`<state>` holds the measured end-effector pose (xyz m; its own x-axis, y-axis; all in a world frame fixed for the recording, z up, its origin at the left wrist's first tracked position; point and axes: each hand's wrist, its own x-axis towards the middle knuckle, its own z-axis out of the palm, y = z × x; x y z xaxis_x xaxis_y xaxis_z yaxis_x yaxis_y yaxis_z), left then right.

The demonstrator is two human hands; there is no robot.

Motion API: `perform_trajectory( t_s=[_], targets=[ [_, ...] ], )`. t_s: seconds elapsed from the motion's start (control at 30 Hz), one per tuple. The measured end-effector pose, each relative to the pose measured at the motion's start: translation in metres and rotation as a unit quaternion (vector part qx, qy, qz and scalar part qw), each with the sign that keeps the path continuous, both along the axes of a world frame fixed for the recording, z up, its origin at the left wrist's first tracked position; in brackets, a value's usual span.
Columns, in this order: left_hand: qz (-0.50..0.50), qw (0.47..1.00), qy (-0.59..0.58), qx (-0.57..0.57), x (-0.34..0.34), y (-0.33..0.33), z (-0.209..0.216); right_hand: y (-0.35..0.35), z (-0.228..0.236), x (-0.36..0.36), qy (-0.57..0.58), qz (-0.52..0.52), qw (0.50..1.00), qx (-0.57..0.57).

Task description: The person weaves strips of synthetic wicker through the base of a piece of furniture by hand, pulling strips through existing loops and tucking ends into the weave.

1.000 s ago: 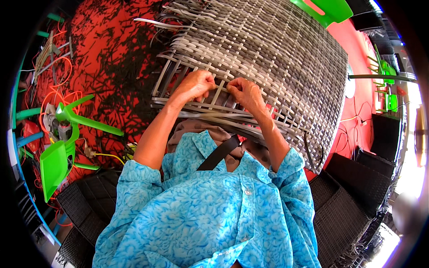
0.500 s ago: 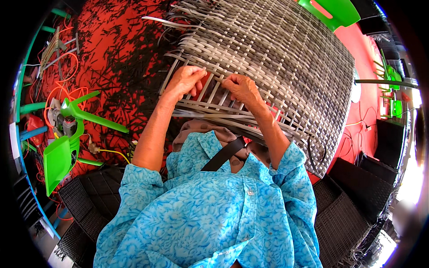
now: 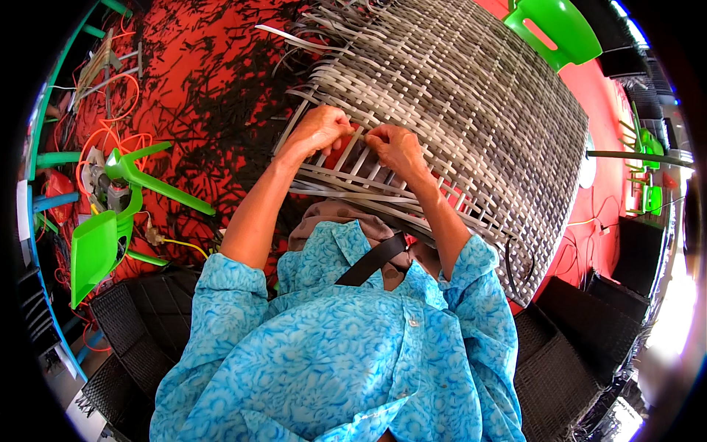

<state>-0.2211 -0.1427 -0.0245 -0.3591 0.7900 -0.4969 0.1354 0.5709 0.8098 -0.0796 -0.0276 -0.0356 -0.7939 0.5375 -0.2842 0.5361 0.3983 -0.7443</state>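
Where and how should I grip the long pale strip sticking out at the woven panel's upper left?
Pinch the pale strip near its free left end, probably best coming from the left: it is thin and flat, and that end juts past the woven panel, clear of it.

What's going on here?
A person is working bare-handed on a grey woven panel. The left hand and right hand are apart, fingers curled at an open, gappy section along its near edge; what each grips is unclear. Beyond that, the weave is dense. Loose strips stick out at the panel's left end, and dark scraps litter the red floor.
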Motion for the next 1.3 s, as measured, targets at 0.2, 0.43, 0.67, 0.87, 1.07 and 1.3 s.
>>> perform_trajectory(
  t_s=[0.2, 0.43, 0.67, 0.87, 1.07, 1.3],
  targets=[
    [0.164, 0.983, -0.013, 0.079, -0.024, -0.025, -0.006, -0.009, 0.021, -0.009, 0.085, -0.024, 0.993, -0.081],
    [0.136, 0.983, -0.064, 0.102, -0.019, -0.028, -0.007, -0.013, 0.015, -0.026, 0.038, 0.029, 0.987, -0.155],
    [0.091, 0.995, 0.036, 0.011, -0.016, -0.034, -0.009, -0.011, 0.008, -0.036, -0.041, 0.000, 0.986, -0.161],
    [0.007, 0.998, -0.023, -0.053, -0.027, -0.020, -0.006, -0.014, 0.000, -0.049, -0.076, 0.014, 0.993, -0.087],
    [0.066, 0.998, 0.008, -0.017, -0.030, -0.021, -0.005, -0.017, -0.013, -0.045, -0.024, 0.019, 1.000, -0.006],
    [0.251, 0.964, 0.020, 0.087, -0.054, -0.044, 0.000, -0.021, -0.009, -0.050, 0.113, 0.017, 0.993, -0.004]
  ],
)
